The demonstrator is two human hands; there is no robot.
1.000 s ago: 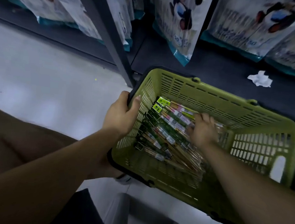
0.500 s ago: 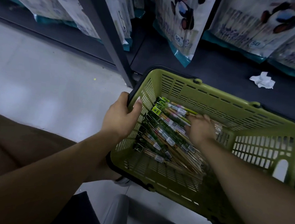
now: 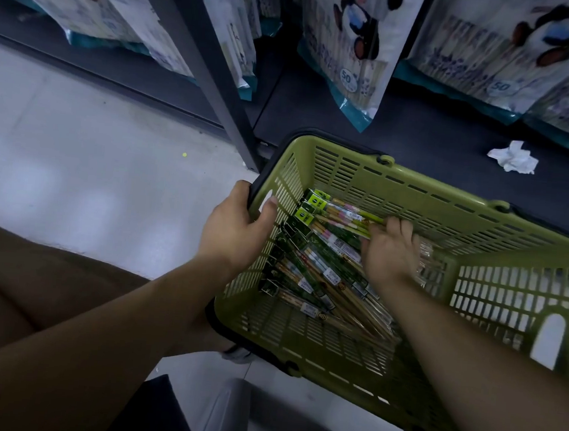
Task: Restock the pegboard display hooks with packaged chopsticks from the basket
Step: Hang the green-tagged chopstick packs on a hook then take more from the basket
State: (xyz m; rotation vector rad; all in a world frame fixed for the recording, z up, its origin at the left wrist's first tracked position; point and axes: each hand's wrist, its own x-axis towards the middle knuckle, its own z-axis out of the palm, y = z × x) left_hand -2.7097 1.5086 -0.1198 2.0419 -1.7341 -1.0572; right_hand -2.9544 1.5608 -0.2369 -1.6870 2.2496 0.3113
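packaged chopsticks (image 3: 320, 263) lie stacked in a green basket (image 3: 416, 192) on the floor. their long axis runs from the header cards at the basket's left wall, slanting rightward and back toward the person. the right hand (image 3: 389, 255) rests on the uppermost packs partway along their length, fingers bent over them; whether it has closed on a pack cannot be told. the left hand (image 3: 237, 231) grips the basket's left rim, thumb inside the wall, just beside the header cards. the right hand is the one on the packs, so any lift looks likely to start mid-length rather than at the hang-holes. behind the basket, large panda-print bags (image 3: 356, 46) hang over a dark shelf base, where a crumpled paper (image 3: 513, 156) lies. no display hooks are in view.
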